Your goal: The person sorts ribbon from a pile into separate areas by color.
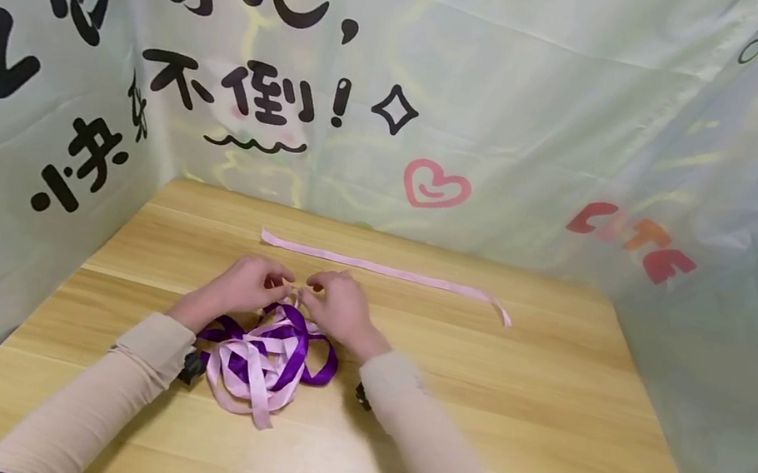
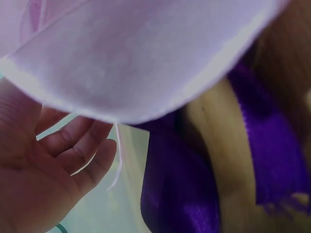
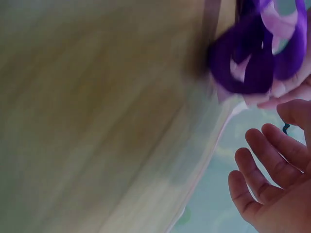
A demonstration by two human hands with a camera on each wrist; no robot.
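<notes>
A loose bundle of ribbons, light pink ribbon (image 1: 259, 376) tangled with purple satin ribbon (image 1: 297, 353), lies on the table between the forearms. At its far end my left hand (image 1: 248, 285) pinches the ribbon with its fingertips, partly hidden by pink ribbon in the left wrist view. Facing it, my right hand (image 1: 339, 310) is close to the same spot. Its fingers (image 3: 262, 167) are spread and loosely bent in the right wrist view, with the thumb apart from them. A thin pink strand (image 2: 119, 160) hangs beside the left fingers in the left wrist view.
A separate pink ribbon strip (image 1: 381, 269) lies stretched across the back of the wooden table (image 1: 508, 411), beyond both hands. Printed cloth walls (image 1: 523, 110) enclose the table at the back and on both sides.
</notes>
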